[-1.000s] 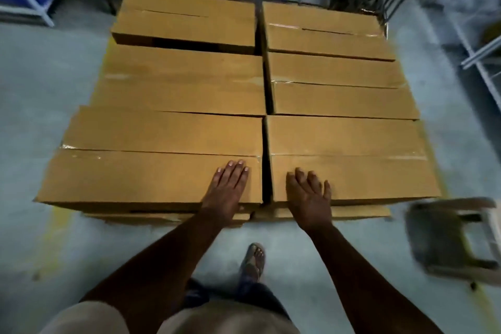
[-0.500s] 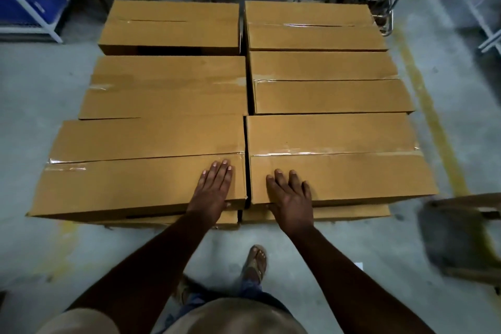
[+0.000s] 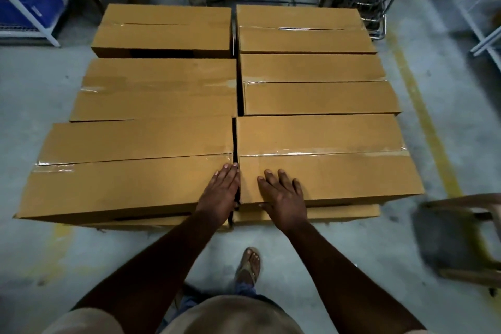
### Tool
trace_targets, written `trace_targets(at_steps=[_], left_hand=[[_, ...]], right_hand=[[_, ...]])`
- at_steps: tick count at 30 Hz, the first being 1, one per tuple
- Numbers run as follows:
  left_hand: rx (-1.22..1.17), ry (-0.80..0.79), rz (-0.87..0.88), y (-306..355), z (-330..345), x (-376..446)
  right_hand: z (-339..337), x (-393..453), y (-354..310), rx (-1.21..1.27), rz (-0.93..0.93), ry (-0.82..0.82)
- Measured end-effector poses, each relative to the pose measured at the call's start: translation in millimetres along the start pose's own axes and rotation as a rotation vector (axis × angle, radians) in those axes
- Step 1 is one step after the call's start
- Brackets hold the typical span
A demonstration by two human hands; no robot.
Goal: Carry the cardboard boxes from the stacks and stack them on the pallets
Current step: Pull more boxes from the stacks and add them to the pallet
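Six taped-shut cardboard boxes [image 3: 311, 89], contents hidden. Left hand [image 3: 221, 192] flat on near-left box [image 3: 122, 171], fingers together; right hand [image 3: 283, 195] on near-right box [image 3: 339, 160], fingers spread.

Both arms are bare from the short sleeves down to the wrists, with no watch, band or glove on the left hand [image 3: 221, 192] or the right hand [image 3: 283, 198]. The short sleeves [image 3: 84, 320] and the front of the shirt [image 3: 230, 317] are a plain light beige with no print. Below the shirt shows a strip of blue denim [image 3: 245, 288]. One foot [image 3: 249, 266] wears an open thong sandal with tan straps, the toes uncovered and the nails pale
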State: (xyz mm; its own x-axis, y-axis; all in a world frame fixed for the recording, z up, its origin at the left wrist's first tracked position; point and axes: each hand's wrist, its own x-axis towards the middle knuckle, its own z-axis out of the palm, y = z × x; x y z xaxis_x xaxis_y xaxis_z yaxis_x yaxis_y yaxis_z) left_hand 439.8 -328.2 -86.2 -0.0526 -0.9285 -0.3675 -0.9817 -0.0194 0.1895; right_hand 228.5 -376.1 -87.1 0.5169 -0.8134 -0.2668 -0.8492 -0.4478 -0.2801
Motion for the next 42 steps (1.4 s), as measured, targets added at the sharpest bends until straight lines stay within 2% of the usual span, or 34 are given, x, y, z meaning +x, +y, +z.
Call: trace_targets(at_steps=[6,12,20,30,34,42], left_hand=[[-0.046,0.011,-0.029,12,-3,-2],[0.054,-0.043,-0.014,19,-9,3],[-0.012,-0.045,-0.008,17,-4,5],[0.073,-0.038,-0.040,31,-7,5],[0.038,-0.061,-0.060,37,-9,7],[0.022,-0.023,-0.036,34,-9,2]], right_hand=[[-5,-1,-3,0.007,0.004,-0.012],[-4,-3,8,0.016,0.021,0.001],[-1,-4,9,0.013,0.018,-0.010],[-8,-7,23,0.009,0.030,-0.006],[-12,-6,23,-0.002,0.039,-0.033],[-12,-6,14,0.025,0.059,-0.053]])
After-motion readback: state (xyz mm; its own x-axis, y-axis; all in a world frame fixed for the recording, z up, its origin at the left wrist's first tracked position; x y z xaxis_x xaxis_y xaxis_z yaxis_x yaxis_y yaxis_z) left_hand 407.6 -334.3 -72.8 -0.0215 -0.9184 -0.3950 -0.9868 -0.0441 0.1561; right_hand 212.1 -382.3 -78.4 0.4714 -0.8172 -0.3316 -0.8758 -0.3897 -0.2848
